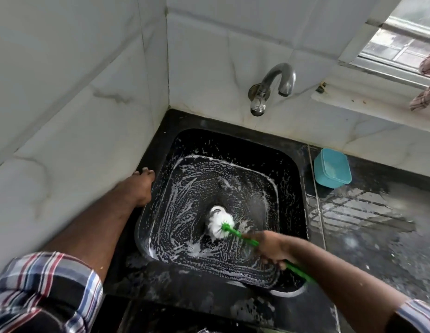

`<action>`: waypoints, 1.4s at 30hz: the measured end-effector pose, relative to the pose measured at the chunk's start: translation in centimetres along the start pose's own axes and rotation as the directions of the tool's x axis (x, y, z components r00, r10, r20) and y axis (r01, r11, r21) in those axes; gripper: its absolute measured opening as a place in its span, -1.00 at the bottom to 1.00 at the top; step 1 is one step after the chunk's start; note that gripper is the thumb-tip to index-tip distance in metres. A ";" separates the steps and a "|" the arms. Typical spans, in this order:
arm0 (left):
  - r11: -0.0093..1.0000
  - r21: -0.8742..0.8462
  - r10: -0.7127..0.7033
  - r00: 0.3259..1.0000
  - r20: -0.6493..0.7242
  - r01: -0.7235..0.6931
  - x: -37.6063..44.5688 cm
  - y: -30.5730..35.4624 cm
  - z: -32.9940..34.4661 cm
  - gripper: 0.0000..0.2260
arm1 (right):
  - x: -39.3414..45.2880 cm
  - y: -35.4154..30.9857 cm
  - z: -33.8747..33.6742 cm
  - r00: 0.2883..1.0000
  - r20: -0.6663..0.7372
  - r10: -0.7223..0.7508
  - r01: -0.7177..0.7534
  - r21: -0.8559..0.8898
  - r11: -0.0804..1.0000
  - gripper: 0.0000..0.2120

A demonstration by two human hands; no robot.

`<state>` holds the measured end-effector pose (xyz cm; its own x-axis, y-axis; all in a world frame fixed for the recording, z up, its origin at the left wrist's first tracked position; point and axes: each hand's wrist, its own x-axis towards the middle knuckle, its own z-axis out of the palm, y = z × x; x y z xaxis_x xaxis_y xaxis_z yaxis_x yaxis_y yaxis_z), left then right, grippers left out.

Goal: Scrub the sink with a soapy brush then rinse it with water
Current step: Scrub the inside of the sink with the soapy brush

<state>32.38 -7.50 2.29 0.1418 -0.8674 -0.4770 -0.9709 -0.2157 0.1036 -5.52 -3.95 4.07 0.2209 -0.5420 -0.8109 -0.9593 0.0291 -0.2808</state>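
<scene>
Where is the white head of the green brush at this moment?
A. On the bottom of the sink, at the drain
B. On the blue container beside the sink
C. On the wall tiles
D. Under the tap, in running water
A: the white brush head sits at the drain on the foamy bottom of the sink, while the right hand grips the green handle.
</scene>
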 end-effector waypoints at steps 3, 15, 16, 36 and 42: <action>1.000 0.004 0.002 1.000 -0.002 -0.002 0.0 -0.1 0.1 -0.34 | 0.7 -0.6 -1.7 0.977 -0.211 0.001 -0.001 0.003 1.000 -0.34; 1.000 0.002 0.000 1.000 -0.018 0.000 -0.1 -0.1 0.2 -0.33 | 0.7 -1.3 2.4 0.996 -0.055 0.072 -0.080 -0.164 0.983 -0.58; 1.000 0.003 0.001 1.000 -0.022 -0.001 -0.1 0.0 0.2 -0.33 | 0.4 -1.3 1.9 0.996 -0.061 0.069 -0.073 -0.069 0.995 -0.64; 1.000 0.016 0.000 1.000 -0.009 0.000 0.2 -0.3 0.4 -0.31 | 5.2 -2.8 1.7 0.959 -0.256 0.124 -0.126 0.009 0.992 -0.69; 1.000 0.005 -0.010 1.000 0.004 0.010 0.3 -0.3 0.4 -0.28 | 1.9 0.4 1.1 0.977 -0.157 0.145 -0.180 -0.240 0.954 -0.79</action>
<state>32.59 -7.51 1.82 0.1503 -0.8634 -0.4815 -0.9705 -0.2218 0.0948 -5.33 -4.01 1.87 0.0490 -0.6570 -0.7523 -0.9971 -0.0759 0.0013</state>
